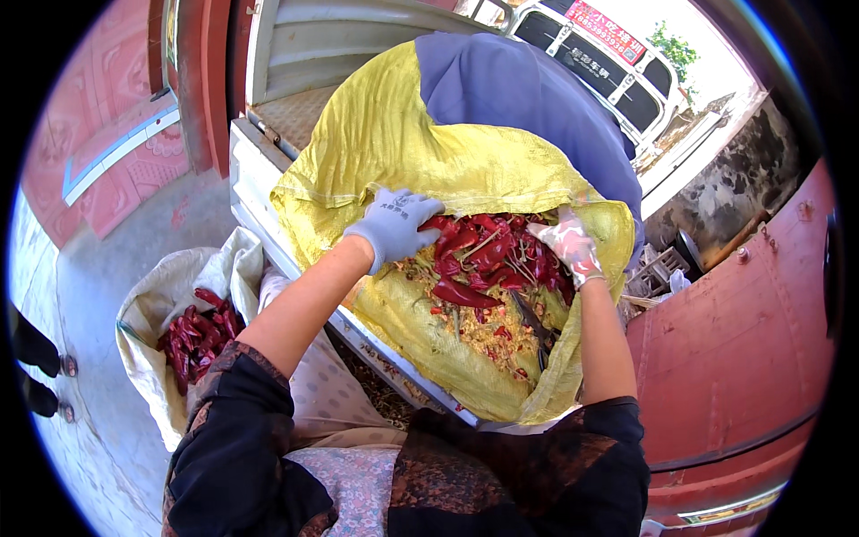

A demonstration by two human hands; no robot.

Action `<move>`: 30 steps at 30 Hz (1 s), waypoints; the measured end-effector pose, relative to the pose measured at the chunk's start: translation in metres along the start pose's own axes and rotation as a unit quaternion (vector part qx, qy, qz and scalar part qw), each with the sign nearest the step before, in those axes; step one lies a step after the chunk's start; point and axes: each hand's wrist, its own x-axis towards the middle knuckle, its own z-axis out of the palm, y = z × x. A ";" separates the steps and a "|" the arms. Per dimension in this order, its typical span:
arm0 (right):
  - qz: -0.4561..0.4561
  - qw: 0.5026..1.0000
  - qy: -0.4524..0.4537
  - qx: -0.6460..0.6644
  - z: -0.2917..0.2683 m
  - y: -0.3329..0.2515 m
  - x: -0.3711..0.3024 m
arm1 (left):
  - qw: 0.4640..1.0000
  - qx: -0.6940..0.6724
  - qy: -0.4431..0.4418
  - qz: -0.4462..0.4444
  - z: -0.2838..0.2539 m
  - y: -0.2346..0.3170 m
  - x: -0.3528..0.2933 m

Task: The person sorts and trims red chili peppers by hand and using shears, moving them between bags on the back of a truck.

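Observation:
A yellow woven sack (376, 125) lies with its mouth spread open towards me, holding a heap of dried red chili peppers (488, 255) over loose yellow seeds (492, 345). My left hand (394, 225), in a grey glove, reaches in from the left; a red pepper shows between its fingers and thumb. On the right side of the heap, my right hand (571, 243) wears a white glove with red patterning. Its fingers are apart and rest on the peppers beside the sack's edge. Some dark, long pods (530, 318) lie among the seeds.
Under the sack is a truck bed with a pale metal side (255, 183). A white sack (143, 313) with more red peppers stands to my left. Purple cloth (537, 85) covers the load's far side. A red metal gate (734, 331) is at right; another person's feet (64, 385) show far left.

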 end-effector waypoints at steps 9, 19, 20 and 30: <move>0.037 0.850 -0.073 0.521 -0.014 0.079 -0.005 | 0.992 -0.118 -0.003 -0.031 0.008 0.022 -0.034; -0.031 0.899 -0.192 0.392 -0.047 0.072 -0.084 | 0.966 -0.247 0.064 -0.042 -0.017 0.045 -0.061; -0.045 0.917 -0.169 0.357 -0.049 0.066 -0.092 | 0.957 -0.278 0.066 -0.047 -0.019 0.049 -0.066; -0.302 0.949 0.083 0.020 0.019 -0.048 -0.151 | 0.819 -0.546 -0.060 -0.166 0.022 0.080 -0.112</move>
